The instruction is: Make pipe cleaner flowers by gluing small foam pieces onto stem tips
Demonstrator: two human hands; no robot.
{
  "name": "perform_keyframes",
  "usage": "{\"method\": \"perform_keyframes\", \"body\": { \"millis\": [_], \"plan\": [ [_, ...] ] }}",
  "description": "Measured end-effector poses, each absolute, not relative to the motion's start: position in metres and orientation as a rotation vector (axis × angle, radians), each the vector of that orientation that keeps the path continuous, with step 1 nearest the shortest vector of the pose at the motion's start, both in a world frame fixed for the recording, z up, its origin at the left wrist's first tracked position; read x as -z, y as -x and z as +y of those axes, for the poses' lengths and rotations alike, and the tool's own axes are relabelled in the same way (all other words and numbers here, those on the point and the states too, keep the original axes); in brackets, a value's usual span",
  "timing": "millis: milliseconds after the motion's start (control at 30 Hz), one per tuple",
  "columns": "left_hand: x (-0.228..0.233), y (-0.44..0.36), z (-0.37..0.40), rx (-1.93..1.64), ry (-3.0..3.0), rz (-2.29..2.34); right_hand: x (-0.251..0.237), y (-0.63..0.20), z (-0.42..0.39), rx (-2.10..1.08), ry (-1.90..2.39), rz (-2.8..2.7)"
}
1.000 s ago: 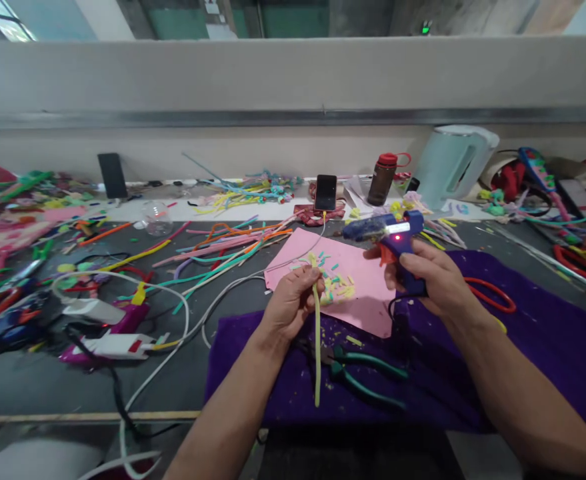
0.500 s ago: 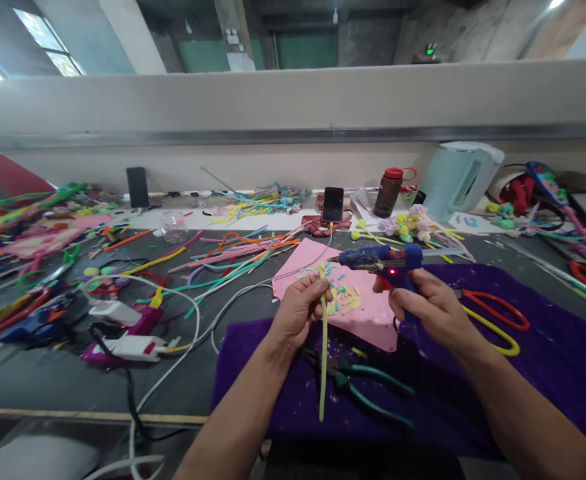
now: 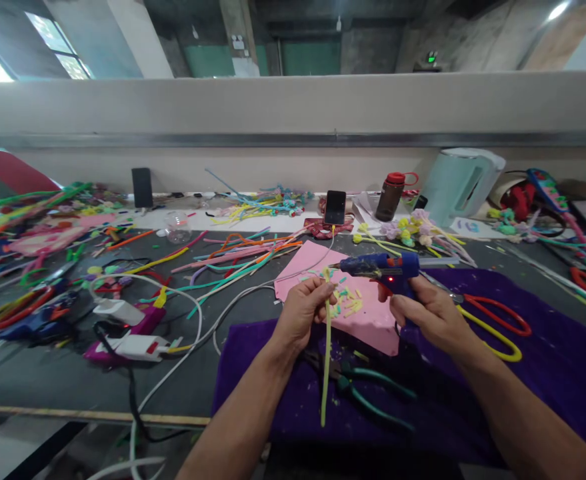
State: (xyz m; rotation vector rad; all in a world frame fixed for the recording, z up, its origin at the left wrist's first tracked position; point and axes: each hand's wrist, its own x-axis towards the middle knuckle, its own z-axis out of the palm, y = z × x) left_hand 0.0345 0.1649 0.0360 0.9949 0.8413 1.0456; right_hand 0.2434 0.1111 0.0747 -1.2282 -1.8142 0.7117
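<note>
Between the thumb and fingers of my left hand (image 3: 305, 308) is a yellow pipe cleaner (image 3: 327, 373), its long end hanging down and its top poking up past the fingertips. My right hand (image 3: 430, 310) grips a blue glue gun (image 3: 380, 265) with a lit red light. The gun's nozzle points left, at or very near the top of the pipe cleaner; whether they touch I cannot tell. Beneath both hands lies a pink sheet (image 3: 377, 330) strewn with short yellow and teal pieces (image 3: 349, 301). Green-handled pliers (image 3: 373, 390) rest on the purple cloth (image 3: 253, 353) below.
Scissors (image 3: 495, 320) with red and yellow handles lie right of my right hand. A power strip (image 3: 137, 347) with cables is at left. Behind stand a phone (image 3: 335, 208), a bottle (image 3: 390, 199) and a kettle (image 3: 460, 187). Pipe cleaners (image 3: 243, 250) spread across the table.
The glue gun's nozzle has come closer to the tip of the pipe cleaner. Both hands keep their holds. The whole view has shifted slightly.
</note>
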Motion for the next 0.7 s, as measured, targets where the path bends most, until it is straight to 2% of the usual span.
{"method": "perform_keyframes", "body": {
  "millis": [700],
  "plan": [
    [-0.0395, -0.0342, 0.1643, -1.05, -0.997, 0.875, -0.0742, -0.2431, 0.1103, -0.719, 1.219, -1.87]
  ]
}}
